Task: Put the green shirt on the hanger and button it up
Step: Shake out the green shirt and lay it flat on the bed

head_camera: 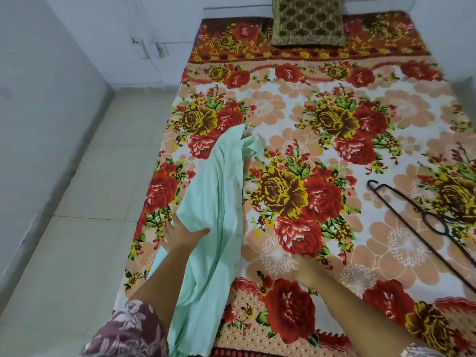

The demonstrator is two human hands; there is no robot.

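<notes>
The pale green shirt [216,202] lies bunched in a long strip along the bed's left side, its button placket facing right and its lower end hanging off the near edge. My left hand [184,234] grips the shirt's left edge, thumb on top of the cloth and fingers underneath. My right hand [307,270] rests on the floral bedsheet to the right of the shirt, fingers slightly curled, holding nothing. A black hanger [422,220] lies flat on the sheet at the far right, well apart from both hands.
The floral bedsheet [309,104] covers the whole bed. A green patterned cushion [307,20] leans at the head. Tiled floor [85,202] and a white wall run along the bed's left side.
</notes>
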